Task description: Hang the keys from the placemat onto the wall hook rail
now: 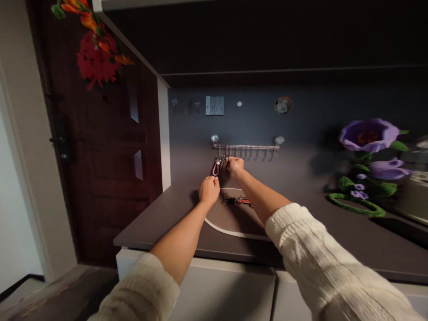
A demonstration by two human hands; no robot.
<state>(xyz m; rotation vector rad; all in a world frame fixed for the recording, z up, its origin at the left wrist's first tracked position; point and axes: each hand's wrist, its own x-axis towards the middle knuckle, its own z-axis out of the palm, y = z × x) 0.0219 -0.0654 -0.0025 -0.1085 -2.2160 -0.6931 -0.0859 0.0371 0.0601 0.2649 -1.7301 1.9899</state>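
A clear hook rail (247, 147) is fixed to the dark wall panel. Below its left end hangs a pink strap keychain (216, 168) with a metal ring at its top. My left hand (209, 190) is closed at the lower end of the pink loop, its fingertips meeting it. Just right of that, my right hand (236, 165) pinches a bunch of keys (225, 161) close under the hooks; my fingers partly hide it. Whether its ring sits on a hook I cannot tell. More keys with a red piece (243, 201) lie on a brown mat (227, 231) with a white edge.
A purple artificial flower (368, 136) stands on the counter (150, 223) at right. Switches (214, 105) and two small hooks are on the wall panel. A cabinet (267, 40) overhangs above. A dark red door (110, 191) is at left, with orange and red decorations before it.
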